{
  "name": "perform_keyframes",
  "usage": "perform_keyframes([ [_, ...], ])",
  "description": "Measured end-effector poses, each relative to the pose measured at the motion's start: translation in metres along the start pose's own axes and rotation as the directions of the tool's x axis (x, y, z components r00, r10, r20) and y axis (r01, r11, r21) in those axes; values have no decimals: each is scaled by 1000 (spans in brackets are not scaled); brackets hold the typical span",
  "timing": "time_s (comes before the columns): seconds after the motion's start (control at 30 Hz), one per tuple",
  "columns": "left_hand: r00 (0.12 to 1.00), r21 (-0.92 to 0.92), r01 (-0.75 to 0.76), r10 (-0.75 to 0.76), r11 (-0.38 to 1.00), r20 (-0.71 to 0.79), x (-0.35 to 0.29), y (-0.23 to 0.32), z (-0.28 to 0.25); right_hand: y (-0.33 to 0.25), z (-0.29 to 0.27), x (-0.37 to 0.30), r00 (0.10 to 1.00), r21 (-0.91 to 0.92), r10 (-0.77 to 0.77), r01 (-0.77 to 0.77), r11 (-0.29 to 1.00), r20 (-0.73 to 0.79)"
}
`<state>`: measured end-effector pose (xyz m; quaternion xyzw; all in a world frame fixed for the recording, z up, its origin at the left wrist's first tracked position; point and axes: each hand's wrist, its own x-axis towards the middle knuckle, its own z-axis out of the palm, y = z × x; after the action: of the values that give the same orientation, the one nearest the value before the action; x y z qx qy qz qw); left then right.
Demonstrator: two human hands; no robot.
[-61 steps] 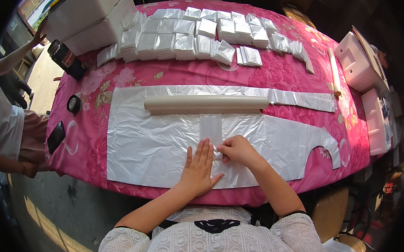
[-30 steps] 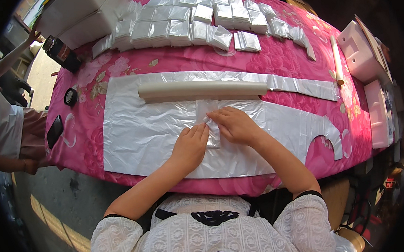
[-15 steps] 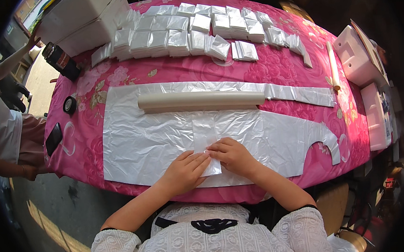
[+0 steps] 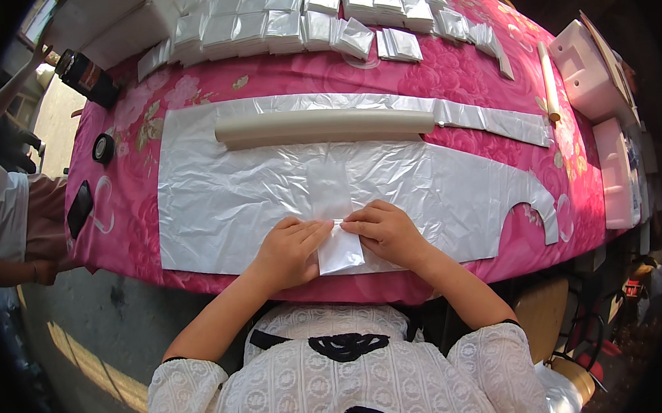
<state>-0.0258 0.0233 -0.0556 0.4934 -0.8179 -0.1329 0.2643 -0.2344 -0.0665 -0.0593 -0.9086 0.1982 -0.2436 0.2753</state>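
Note:
A small folded packet of silvery-white plastic film (image 4: pixel 340 255) lies at the near edge, on top of a large flat plastic sheet (image 4: pixel 208 203) with a curved cut-out at its right end. My left hand (image 4: pixel 291 249) closes on the packet's upper left side, fingertips on its far fold. From the right, my right hand (image 4: pixel 387 235) pinches the same fold, its fingertips close to the left ones. Beyond the packet a narrow strip of film runs away toward a long beige cardboard tube (image 4: pixel 325 128), which rests across the sheet.
Stacks of folded film packets (image 4: pixel 284 32) line the far side of the pink flowered tablecloth (image 4: pixel 276 80). At left are a dark jar (image 4: pixel 86 78), a black lid (image 4: pixel 103 148) and a phone (image 4: pixel 79 209), with another person (image 4: pixel 8 206) alongside. Foam boxes (image 4: pixel 586 66) and a thin roll (image 4: pixel 548 81) are at right.
The view has tilted, so the table sits higher in it. Both hands have drawn slightly apart, exposing more of the packet, and still grip its far fold.

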Motion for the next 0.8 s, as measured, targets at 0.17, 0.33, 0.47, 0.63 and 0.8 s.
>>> perform_keyframes([
  [0.17,971,-153,239,-240,959,16,8,0,-3,3,-6,13,951,120,306,-310,943,47],
  [0.33,787,-358,590,-614,724,55,23,-3,1,4,-11,43,735,134,642,-674,726,219],
  [0.47,742,-361,640,-668,678,59,31,-14,2,8,-12,57,674,14,687,-717,697,273],
  [0.63,644,-427,726,-750,539,149,38,-15,-6,14,-9,61,609,4,725,-767,642,321],
  [0.8,889,-22,437,-435,899,-143,32,-9,-3,14,-9,63,596,-27,741,-773,633,309],
])
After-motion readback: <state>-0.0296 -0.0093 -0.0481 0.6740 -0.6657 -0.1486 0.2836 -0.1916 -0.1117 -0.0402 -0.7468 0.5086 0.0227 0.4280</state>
